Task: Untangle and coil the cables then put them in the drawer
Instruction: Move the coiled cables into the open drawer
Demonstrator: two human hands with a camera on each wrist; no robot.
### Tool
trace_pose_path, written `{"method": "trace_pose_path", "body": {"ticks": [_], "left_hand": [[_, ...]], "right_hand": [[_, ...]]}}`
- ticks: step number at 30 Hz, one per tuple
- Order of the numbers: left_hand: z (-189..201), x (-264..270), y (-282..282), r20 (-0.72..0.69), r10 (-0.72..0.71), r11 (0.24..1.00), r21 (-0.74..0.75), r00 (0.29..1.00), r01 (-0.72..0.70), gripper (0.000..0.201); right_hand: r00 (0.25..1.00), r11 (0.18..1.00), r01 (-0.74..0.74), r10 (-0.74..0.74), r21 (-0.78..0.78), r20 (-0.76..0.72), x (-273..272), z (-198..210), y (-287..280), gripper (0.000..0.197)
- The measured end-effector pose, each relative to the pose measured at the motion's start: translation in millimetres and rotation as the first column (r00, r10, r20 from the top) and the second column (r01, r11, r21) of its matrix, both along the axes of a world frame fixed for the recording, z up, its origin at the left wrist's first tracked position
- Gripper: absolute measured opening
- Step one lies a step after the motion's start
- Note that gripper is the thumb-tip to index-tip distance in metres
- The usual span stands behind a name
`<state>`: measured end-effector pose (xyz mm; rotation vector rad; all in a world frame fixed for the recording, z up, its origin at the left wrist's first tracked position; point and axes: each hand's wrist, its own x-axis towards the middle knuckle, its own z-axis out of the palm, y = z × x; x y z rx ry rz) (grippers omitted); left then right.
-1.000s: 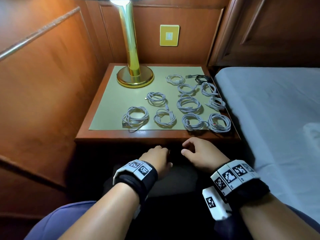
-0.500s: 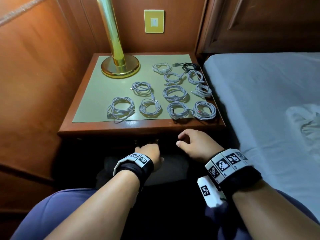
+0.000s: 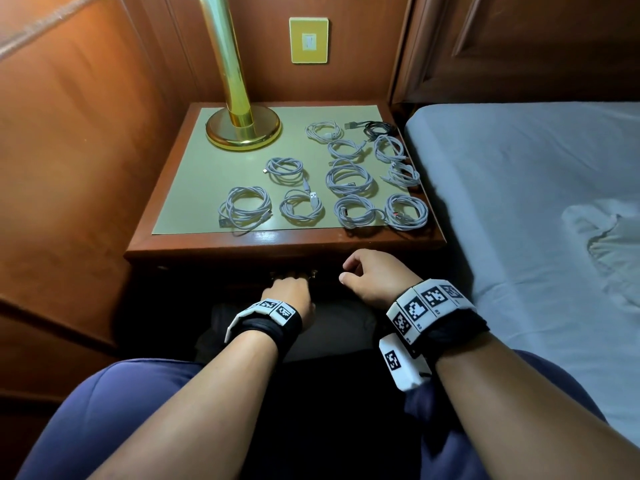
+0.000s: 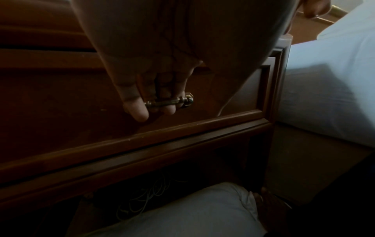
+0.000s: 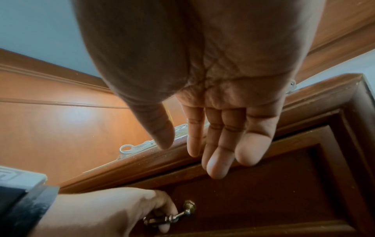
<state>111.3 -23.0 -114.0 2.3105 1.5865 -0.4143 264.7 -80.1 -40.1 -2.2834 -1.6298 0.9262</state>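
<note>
Several coiled white cables [image 3: 349,176] and one black cable [image 3: 377,128] lie on the nightstand top [image 3: 194,199]. Below its front edge, my left hand [image 3: 289,291] curls its fingers [image 4: 140,110] round the brass drawer handle [image 4: 172,102] [image 5: 172,216] of the wooden drawer front [image 4: 61,104] [image 5: 274,192]. The drawer looks closed. My right hand [image 3: 374,275] hovers just right of the left one, in front of the nightstand edge, fingers [image 5: 217,163] relaxed and loosely bent, holding nothing.
A brass lamp base [image 3: 242,129] stands at the back left of the top. Wood panelling [image 3: 69,168] closes the left side. A bed with a grey sheet [image 3: 536,202] is close on the right. A pillow [image 4: 192,213] lies under the nightstand. My knees are below.
The head view has dropped and shifted, so the nightstand sits higher in view. My left hand has moved forward under the edge onto the drawer handle. The right hand has barely moved.
</note>
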Motion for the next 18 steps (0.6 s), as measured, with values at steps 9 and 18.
{"method": "trace_pose_path", "body": {"ticks": [9,18], "left_hand": [[-8,-10,-12,0.049,-0.004,1.0,-0.003,0.999,0.004,0.05],[-6,-19,-22,0.049,-0.024,0.998,-0.061,0.999,0.027,0.034]], "right_hand": [[0.998,0.998,-0.013,0.016,-0.053,0.056,-14,-9,3,0.036],[0.994,0.999,0.032,-0.028,-0.04,0.107,-22,-17,8,0.044]]}}
